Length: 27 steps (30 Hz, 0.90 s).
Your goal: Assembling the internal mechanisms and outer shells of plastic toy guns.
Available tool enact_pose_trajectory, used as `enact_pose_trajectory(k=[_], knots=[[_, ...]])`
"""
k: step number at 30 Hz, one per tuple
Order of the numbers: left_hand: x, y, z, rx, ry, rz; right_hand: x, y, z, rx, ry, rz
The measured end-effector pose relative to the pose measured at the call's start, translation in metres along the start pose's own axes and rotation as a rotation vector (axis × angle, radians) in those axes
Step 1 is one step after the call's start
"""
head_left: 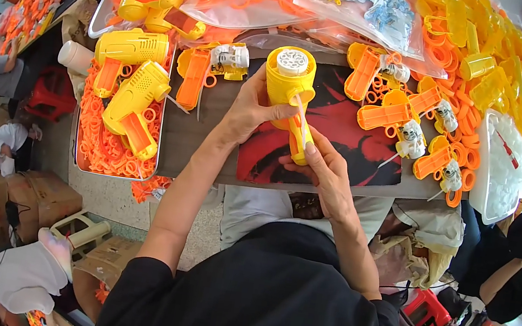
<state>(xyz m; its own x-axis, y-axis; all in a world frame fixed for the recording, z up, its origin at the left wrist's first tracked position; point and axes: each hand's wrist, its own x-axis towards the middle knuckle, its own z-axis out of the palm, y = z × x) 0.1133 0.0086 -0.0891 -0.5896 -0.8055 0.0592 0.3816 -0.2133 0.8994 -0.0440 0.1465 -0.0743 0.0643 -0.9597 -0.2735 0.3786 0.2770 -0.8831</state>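
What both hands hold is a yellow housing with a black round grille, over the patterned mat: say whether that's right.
Wrong colour: the head view shows the round grille white, not black. The left hand and right hand do hold the yellow housing over the patterned mat.

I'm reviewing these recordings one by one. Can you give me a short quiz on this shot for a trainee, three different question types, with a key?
1. True or false: the left hand grips the wide barrel of the yellow pistol-shaped body, while the right hand is at its handle.

2. What colour is the round, slotted disc at the end of that barrel?
A) Blue
B) White
C) Black

3. Fill in the blank: the tray of small orange parts lies on the person's ____ side of the red-and-black mat.

Key:
1. True
2. B
3. left
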Motion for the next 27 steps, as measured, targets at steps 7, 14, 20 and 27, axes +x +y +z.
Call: enact_pose_trajectory(k=[7,14,20,27], knots=[[-0.011,-0.001,0.002,0.008,0.062,0.004,0.001,0.005,-0.004,-0.054,-0.018,0.015],[-0.016,0.036,0.012,0.881,-0.104,0.154,0.004,-0.009,-0.044,0.007,0.127,-0.102],[0.005,0.023,0.043,1.406,-0.426,0.047,0.013,-0.007,-0.085,-0.086,-0.026,-0.031],[0.028,0.019,0.064,1.460,-0.681,0.020,0.007,-0.016,-0.111,-0.083,-0.124,0.022]])
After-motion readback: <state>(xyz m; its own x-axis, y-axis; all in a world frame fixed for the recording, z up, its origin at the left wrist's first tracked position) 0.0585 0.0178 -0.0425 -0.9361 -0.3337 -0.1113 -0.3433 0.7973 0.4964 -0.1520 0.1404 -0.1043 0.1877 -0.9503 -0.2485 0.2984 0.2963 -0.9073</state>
